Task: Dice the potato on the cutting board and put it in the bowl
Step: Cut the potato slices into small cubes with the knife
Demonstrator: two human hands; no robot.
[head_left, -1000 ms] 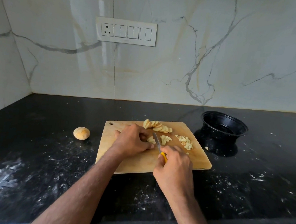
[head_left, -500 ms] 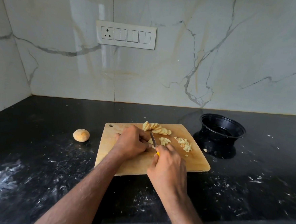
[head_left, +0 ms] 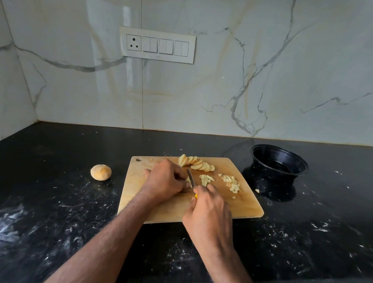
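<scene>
Black speckled countertop (head_left: 44, 208), white smears on it. Wooden cutting board (head_left: 242, 209) lies under both hands. Whole potato (head_left: 101, 172) sits well left of the left hand (head_left: 165, 179). Black bowl (head_left: 279, 163) stands right of the right hand (head_left: 209, 213), beyond the board's edge; small pale bit (head_left: 257, 191), prob. potato, by its base.

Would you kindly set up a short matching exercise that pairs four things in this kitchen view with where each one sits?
Things:
1. whole potato
2. black bowl
3. row of potato slices
4. knife

Places:
A. on the counter to the right of the cutting board
B. gripped in the right hand
C. along the far edge of the cutting board
D. on the counter to the left of the cutting board

Pairs: 1-D, 2-A, 3-C, 4-B
</scene>
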